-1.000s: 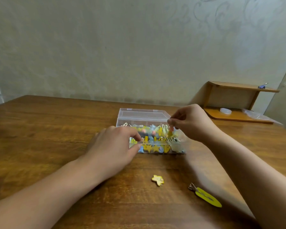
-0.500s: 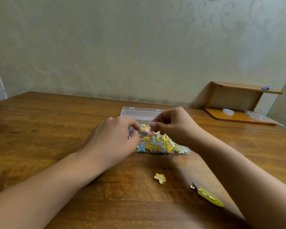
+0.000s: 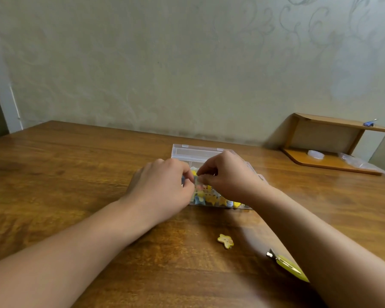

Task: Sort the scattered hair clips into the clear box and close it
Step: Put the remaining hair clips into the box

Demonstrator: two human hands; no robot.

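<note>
Meeting over the open clear box (image 3: 188, 154), both hands pinch at something small above the clips inside.

Left hand (image 3: 162, 185) and right hand (image 3: 229, 176) have curled fingers, their tips almost touching over the middle of the box; what each pinches is too small and too hidden to name, though a bit of yellow shows between them. The box sits mid-desk (image 3: 65, 174), its lid tipped back toward the wall, and blue and yellow clips (image 3: 211, 200) fill its near side. Two pieces lie loose on the desk nearer the person: a yellow star clip (image 3: 225, 240) and, to its right, a long yellow clip (image 3: 287, 264) partly behind the right forearm. A wooden shelf (image 3: 333, 143) stands at the far right.
</note>
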